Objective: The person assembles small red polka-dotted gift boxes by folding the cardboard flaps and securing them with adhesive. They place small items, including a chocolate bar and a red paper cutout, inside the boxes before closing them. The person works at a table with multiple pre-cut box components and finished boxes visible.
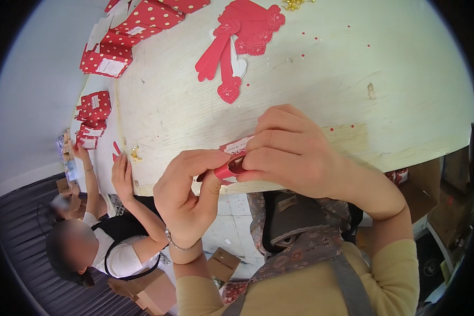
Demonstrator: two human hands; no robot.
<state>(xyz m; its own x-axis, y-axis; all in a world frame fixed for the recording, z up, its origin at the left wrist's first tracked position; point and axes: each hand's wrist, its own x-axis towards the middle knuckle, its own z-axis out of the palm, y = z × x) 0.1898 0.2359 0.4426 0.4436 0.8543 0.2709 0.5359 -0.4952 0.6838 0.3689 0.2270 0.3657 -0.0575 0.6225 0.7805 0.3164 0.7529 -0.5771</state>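
Note:
A small red paper box (226, 171) with a white printed label is between my hands, near the table's front edge. My left hand (188, 181) pinches its left side between thumb and fingers. On the other side my right hand (292, 152) grips it, with the fingertips bent into its curved opening. My fingers cover much of the box, so its inside is mostly hidden. Farther off lies a pile of flat red paper strips (253, 29) with heart-shaped ends, one heart end (229, 90) pointing toward me.
Red polka-dotted boxes (106, 62) stand along the table's left edge. Gold fasteners (298, 4) lie at the far edge, and more (136, 154) near a co-worker's hand (122, 176) at left. Tiny red paper dots are scattered about. A cardboard box (424, 187) sits below the table at right.

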